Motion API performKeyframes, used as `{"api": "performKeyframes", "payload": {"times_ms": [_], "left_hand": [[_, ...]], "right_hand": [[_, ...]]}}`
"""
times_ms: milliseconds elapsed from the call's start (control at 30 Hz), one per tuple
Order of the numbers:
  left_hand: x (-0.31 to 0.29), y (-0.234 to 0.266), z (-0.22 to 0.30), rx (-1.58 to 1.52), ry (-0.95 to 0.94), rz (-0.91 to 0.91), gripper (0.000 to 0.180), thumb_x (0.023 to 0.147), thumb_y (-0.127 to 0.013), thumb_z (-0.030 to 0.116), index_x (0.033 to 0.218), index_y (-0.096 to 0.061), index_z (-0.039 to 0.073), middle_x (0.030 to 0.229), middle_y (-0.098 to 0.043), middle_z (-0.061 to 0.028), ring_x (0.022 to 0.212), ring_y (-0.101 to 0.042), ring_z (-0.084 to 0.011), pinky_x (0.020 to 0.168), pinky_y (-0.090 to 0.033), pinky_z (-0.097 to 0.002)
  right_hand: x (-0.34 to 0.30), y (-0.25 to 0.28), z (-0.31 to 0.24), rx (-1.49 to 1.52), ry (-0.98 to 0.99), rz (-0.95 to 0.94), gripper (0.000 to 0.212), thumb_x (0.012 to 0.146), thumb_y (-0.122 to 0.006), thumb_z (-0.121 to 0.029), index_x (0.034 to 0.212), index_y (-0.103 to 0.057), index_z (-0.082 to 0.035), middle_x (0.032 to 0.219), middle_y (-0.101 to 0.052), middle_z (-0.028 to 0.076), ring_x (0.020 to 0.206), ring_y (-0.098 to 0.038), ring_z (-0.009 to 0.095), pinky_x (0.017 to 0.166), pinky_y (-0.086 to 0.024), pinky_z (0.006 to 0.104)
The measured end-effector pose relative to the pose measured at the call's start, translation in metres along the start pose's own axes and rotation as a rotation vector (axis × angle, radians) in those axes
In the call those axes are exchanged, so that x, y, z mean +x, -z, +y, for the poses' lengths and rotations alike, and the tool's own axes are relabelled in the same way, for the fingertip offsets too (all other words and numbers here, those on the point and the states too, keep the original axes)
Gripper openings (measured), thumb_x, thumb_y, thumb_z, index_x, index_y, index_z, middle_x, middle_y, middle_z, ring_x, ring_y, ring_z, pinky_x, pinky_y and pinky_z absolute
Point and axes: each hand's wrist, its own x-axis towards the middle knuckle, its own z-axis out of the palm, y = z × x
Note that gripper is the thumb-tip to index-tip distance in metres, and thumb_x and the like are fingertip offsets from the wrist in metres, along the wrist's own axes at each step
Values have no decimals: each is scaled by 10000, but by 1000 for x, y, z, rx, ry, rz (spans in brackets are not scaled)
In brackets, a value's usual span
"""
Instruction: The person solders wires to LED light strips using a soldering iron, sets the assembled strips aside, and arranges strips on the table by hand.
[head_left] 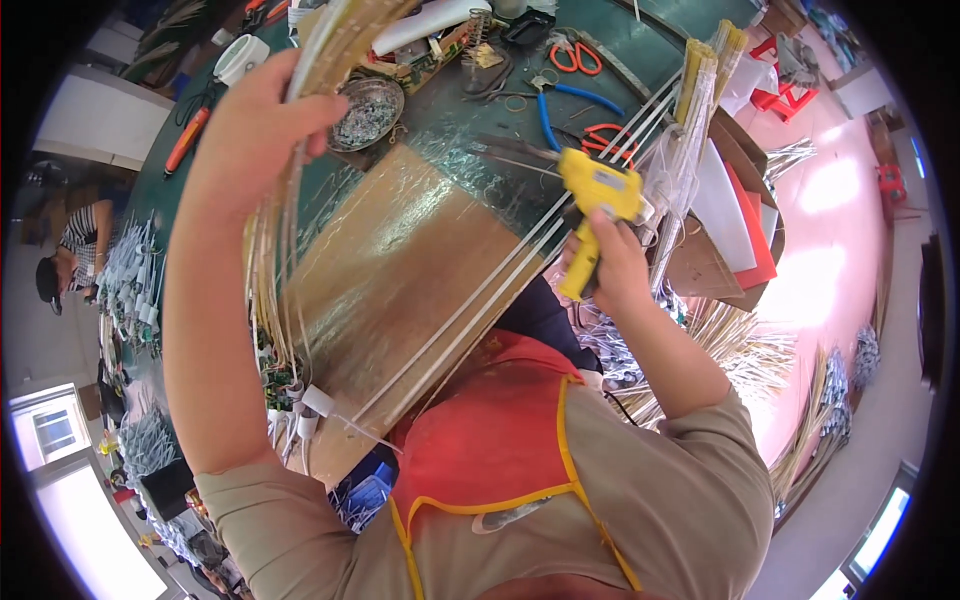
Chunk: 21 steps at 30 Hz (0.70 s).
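My left hand is raised at the upper left, its fingers wrapped round a bundle of long thin strips. The strips hang past my forearm to small circuit parts and white plugs. In my right hand is a yellow hot glue gun, its nozzle pointing left. Below the gun, long white rods lie slantwise over the near right edge of a brown board. A round dish of glue scraps sits beside my left fingertips.
Blue-handled pliers and red-handled scissors lie on the green table. A cardboard box and upright strip bundles stand at the right. An orange-handled tool lies far left. Another person is beyond the left edge.
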Motion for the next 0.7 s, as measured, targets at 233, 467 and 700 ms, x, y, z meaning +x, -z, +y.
{"api": "performKeyframes", "payload": {"times_ms": [233, 467, 700], "left_hand": [[-46, 52, 25, 36, -120, 177, 283, 929, -801, 229, 1127, -705, 51, 780, -589, 44, 638, -508, -39, 586, -362, -227], [-88, 74, 37, 45, -158, 298, 309, 958, -761, 184, 1218, -695, 29, 751, -542, 61, 612, -448, -26, 588, -317, -207], [-96, 90, 29, 39, -218, 290, 334, 968, -750, 184, 1250, -687, 16, 730, -510, 69, 606, -426, -20, 596, -295, -199]], "right_hand": [[83, -104, -7, -233, -68, -172, 427, 986, -790, -395, 1153, -607, -47, 898, -685, 56, 760, -702, 181, 671, -572, 330], [117, -138, -9, -404, -157, -214, 632, 972, -769, -516, 1306, -601, -6, 1089, -732, 118, 1009, -732, 225, 891, -603, 387], [106, -107, -64, -838, -42, -289, 618, 958, -751, -500, 1337, -652, -22, 1286, -676, 137, 1099, -699, 271, 962, -577, 396]]}}
